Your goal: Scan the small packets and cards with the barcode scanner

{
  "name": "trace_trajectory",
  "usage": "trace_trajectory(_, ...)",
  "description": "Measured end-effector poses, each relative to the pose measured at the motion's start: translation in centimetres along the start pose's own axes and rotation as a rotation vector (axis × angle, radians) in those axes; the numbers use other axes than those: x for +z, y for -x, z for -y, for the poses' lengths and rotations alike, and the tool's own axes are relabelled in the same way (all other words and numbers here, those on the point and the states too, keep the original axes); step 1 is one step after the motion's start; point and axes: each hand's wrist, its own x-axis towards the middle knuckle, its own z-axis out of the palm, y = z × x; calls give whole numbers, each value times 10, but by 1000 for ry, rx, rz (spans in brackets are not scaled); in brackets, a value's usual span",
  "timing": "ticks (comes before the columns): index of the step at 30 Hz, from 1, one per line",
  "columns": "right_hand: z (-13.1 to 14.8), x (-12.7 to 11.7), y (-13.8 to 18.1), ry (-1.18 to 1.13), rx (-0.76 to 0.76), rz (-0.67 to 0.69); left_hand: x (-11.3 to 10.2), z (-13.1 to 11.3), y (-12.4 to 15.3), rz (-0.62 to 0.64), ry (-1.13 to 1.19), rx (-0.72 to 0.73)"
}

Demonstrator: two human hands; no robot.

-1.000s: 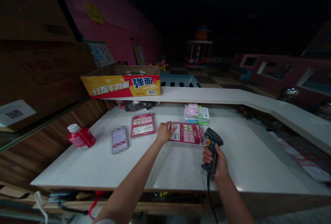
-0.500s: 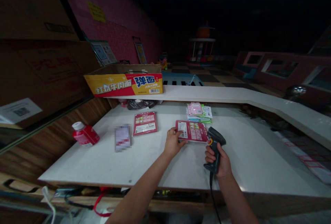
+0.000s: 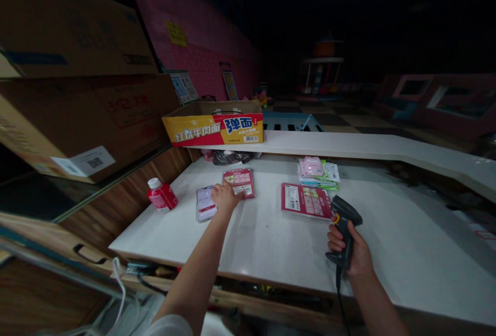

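My right hand (image 3: 354, 253) is closed around the grip of a black barcode scanner (image 3: 344, 219), its head aimed toward a pink packet (image 3: 306, 200) lying flat on the white counter (image 3: 387, 253). My left hand (image 3: 223, 196) is stretched out to the left, fingers resting on the lower edge of a second pink packet (image 3: 239, 182), right beside a phone (image 3: 204, 202) that lies face up. Whether the fingers pinch the packet is unclear.
A stack of small pastel packets (image 3: 318, 172) sits behind the scanner. A red bottle (image 3: 161, 194) lies at the counter's left edge. A yellow and red noodle carton (image 3: 217, 123) rests on the raised shelf, a dark bag (image 3: 232, 156) beneath it. Large cardboard boxes (image 3: 85, 113) stand left.
My left hand let go of the pink packet by the scanner and moved left to the other packet near the phone. The view swung left. The scanner stayed in my right hand.
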Motion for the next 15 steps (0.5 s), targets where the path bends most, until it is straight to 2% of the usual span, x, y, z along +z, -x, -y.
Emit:
trace_trajectory(3,0,0,-1,6,1,-7,1,4,-3,88,-2,-3)
trace_trajectory(11,-1,-1,-2,75,-11,2,-10,1,0,102,-6,8)
trace_trajectory(15,-1,-2,-2,58,-1,6,-10,1,7,139,-12,93)
